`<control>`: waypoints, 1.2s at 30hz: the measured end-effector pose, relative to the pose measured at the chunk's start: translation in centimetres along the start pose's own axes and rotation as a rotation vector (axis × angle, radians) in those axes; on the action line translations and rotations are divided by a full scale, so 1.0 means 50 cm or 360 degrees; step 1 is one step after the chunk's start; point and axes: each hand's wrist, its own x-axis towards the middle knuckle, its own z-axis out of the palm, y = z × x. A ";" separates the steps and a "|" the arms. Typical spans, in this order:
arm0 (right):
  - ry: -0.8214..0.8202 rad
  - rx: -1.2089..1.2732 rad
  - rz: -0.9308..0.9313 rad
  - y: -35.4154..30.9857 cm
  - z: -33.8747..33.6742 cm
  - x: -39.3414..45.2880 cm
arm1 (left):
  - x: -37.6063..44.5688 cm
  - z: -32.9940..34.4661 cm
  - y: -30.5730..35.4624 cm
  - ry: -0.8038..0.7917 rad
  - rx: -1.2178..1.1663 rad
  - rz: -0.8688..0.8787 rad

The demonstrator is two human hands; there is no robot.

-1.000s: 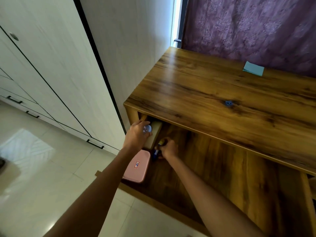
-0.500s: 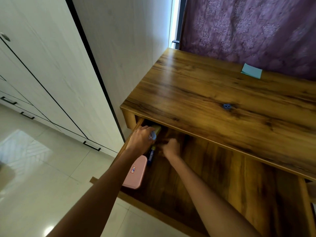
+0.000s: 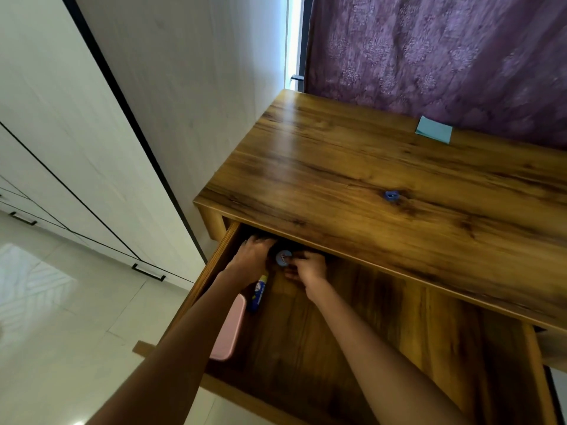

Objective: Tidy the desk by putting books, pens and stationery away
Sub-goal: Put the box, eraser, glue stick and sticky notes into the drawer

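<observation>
The desk drawer (image 3: 460,348) is pulled out under the wooden desk top (image 3: 352,179). Both my hands reach into its back left corner. My left hand (image 3: 251,257) lies palm down with its fingertips hidden in the shadow under the desk top. My right hand (image 3: 306,268) has its fingers curled on a small round blue item (image 3: 282,258) between the two hands. A blue tube with a yellow cap (image 3: 259,291) lies loose in the drawer just below my left wrist. A pink case (image 3: 230,329) rests against the drawer's left side, partly covered by my left forearm.
A blue sticky-note pad (image 3: 434,134) lies at the back of the desk top by the purple curtain (image 3: 445,56). A small blue object (image 3: 391,195) sits near the middle of the desk top. White wardrobe doors (image 3: 76,133) and a tiled floor (image 3: 61,332) are on the left.
Both hands have gone deeper into the drawer's back corner. The round blue item, earlier in my left hand, is now at my right fingers. The blue tube has left my right hand and lies loose.
</observation>
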 end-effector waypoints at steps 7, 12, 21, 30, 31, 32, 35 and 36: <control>0.0011 -0.0257 -0.0062 0.012 0.047 0.041 | 0.022 0.007 -0.004 -0.0014 0.0621 -0.0030; 0.0065 -0.0352 -0.0053 0.019 0.062 0.051 | 0.021 0.003 -0.006 -0.0052 0.0581 -0.0103; 0.0379 -0.1471 0.0119 0.010 0.014 0.001 | 0.002 -0.003 -0.001 -0.0114 0.0688 -0.0181; 0.0115 -0.1058 -0.0006 0.049 0.068 -0.011 | -0.012 -0.002 -0.003 -0.0076 0.0645 -0.0230; 0.0104 -0.1024 -0.0065 0.055 0.072 -0.012 | -0.013 -0.002 -0.002 -0.0076 0.0652 -0.0230; 0.0103 -0.0981 -0.0115 0.060 0.076 -0.010 | -0.014 -0.003 -0.002 -0.0069 0.0655 -0.0229; 0.0143 -0.0837 -0.0179 0.072 0.092 -0.003 | -0.016 -0.004 -0.004 -0.0037 0.0625 -0.0229; 0.0164 -0.0793 -0.0201 0.075 0.094 0.001 | -0.016 -0.003 -0.005 -0.0025 0.0609 -0.0230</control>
